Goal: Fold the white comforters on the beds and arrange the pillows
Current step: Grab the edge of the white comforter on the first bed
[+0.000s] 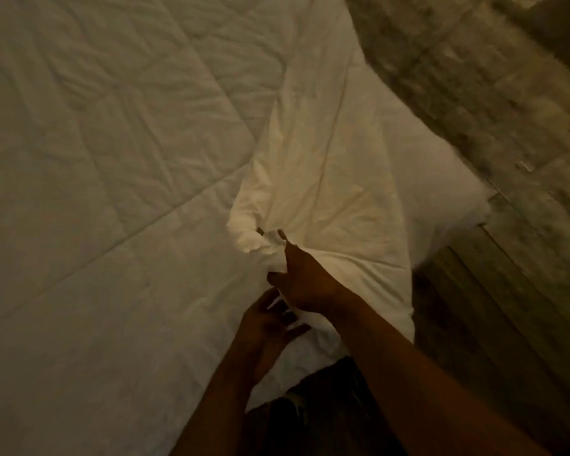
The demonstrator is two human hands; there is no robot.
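Observation:
A white quilted comforter (89,153) lies spread over the bed and fills the left and middle of the view. Its near right edge is gathered up into a bunched fold (313,179). My right hand (301,283) grips that bunched edge, lifted above the bed. Just below it, my left hand (265,324) holds a lower part of the same edge, fingers curled round the cloth. A white pillow or bedding corner (441,179) shows at the right, partly hidden behind the raised fold.
A wooden floor (494,307) runs along the bed's right side. A blurred pale rug or wall surface (474,77) fills the upper right. My dark trousers (326,406) press against the bed's near edge. The room is dim.

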